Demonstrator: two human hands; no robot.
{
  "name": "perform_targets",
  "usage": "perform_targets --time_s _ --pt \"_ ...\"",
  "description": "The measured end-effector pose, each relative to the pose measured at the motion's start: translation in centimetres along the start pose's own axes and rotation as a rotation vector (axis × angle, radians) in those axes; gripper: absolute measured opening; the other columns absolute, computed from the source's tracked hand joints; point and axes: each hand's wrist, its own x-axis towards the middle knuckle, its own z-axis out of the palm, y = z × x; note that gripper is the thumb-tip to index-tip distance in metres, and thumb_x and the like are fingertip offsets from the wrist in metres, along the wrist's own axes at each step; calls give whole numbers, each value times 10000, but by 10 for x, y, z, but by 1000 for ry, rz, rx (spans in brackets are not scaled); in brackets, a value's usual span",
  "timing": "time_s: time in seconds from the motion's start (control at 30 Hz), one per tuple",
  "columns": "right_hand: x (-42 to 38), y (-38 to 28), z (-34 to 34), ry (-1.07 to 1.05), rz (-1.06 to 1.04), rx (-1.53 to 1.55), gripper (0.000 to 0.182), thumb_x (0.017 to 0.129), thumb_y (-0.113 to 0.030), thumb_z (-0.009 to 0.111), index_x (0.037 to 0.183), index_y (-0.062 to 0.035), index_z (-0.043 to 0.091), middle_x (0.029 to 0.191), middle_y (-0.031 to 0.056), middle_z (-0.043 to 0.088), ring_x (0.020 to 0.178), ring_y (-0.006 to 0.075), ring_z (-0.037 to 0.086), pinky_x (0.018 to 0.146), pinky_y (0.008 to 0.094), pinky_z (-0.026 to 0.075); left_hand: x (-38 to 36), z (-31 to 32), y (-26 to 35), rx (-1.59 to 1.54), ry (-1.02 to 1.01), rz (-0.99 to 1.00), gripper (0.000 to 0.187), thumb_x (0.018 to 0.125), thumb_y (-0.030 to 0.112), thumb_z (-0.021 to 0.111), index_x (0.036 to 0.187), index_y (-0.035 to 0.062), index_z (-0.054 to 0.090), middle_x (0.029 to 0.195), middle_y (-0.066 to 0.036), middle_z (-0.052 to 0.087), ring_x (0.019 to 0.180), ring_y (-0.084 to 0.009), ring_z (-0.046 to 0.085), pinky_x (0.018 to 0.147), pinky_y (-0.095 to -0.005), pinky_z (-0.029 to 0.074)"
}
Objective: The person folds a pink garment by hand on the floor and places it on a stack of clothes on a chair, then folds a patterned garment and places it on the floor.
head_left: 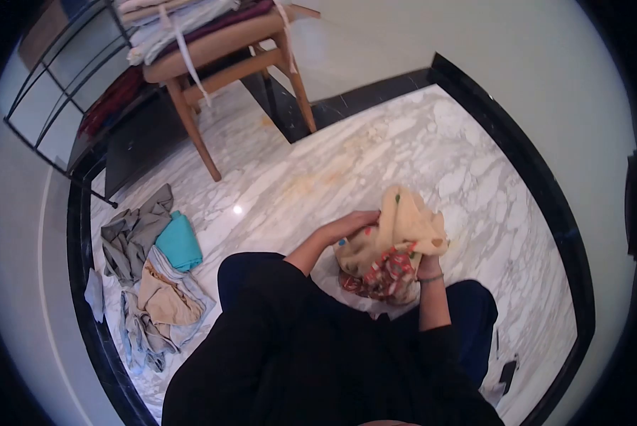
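Observation:
A cream cloth with small coloured motifs point(401, 219) is bunched up in front of my body, above the marble floor. Bunched against its lower side is a red patterned cloth point(389, 277). My left hand point(355, 223) holds the cream cloth at its left edge, with the fingertips partly hidden in the folds. On the right, my right hand point(429, 268) is closed on the cream cloth's lower right part, close to the red fabric; its fingers are mostly covered by cloth.
To the left on the marble floor point(276, 188) lie a grey cloth point(137, 231), a folded teal cloth point(180, 243) and a tan garment point(165, 295). A wooden chair point(226, 71) bears stacked clothes. Beside it stands a black metal rack point(55, 124). A dark object point(507, 375) lies at lower right.

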Motion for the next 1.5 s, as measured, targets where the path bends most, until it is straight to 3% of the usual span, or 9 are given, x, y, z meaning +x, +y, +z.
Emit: perform_targets --time_s 0.13,0.27,0.37,0.47,0.67,0.93,1.03,1.23,1.5 --pt "0 -2 16 54 -86 -86 541 926 -401 536 1327 -44 463 1281 111 555 1130 238 564 963 399 470 -5 13 1 0 -3 204 449 944 415 543 1196 46 587 1056 -10 651 908 -88 589 762 -242 470" --pt "1 -6 19 82 -52 -148 505 900 -327 604 1301 -42 493 1273 94 565 1134 199 559 978 371 449 7 12 -6 -77 132 340 409 967 346 537 1201 14 585 1037 -20 655 902 -86 595 790 -254 477" --pt "2 -16 45 234 -78 -309 459 866 -247 656 1252 -33 527 1218 87 597 1095 192 580 958 359 460 13 1 -15 89 256 267 393 976 351 512 1158 18 614 1001 -40 670 906 -81 588 789 -270 477" --pt "5 -11 2 249 -62 -364 425 826 -163 690 1203 -23 551 1159 83 622 1044 193 605 934 345 472 11 0 -12 339 390 436 381 974 352 500 1119 26 633 983 -88 683 878 -140 633 788 -300 481" --pt "4 -20 -16 175 -68 -329 556 759 -87 729 1255 -14 489 1211 111 586 1089 238 589 940 381 487 15 -5 -11 627 557 672 298 944 306 514 997 52 660 954 -112 631 890 -306 601 776 -360 479" --pt "9 -23 26 217 -65 -387 850 711 -86 760 1424 -47 297 1354 110 476 1239 262 486 1056 414 398 8 -11 -1 644 683 757 250 933 281 518 949 82 668 924 -68 613 887 -274 581 767 -362 475" --pt "9 -23 27 258 -64 -357 865 712 -104 750 1436 -55 279 1399 114 431 1280 274 445 1076 433 371 11 -15 -2 442 658 717 266 954 269 501 967 55 657 895 -95 639 840 -283 606 749 -345 474" --pt "12 -19 12 108 -167 -116 646 791 -103 606 1386 -43 363 1395 115 434 1289 280 430 1086 439 339 18 -16 -7 76 636 667 337 980 302 504 959 -3 643 780 -73 658 703 -122 558 692 -315 456" --pt "22 -21 45 264 -168 153 596 914 -327 527 1405 -36 356 1410 125 432 1304 289 412 1107 447 303 6 -22 5 325 309 335 464 897 456 597 741 19 617 597 -68 533 604 -147 494 616 -341 433"
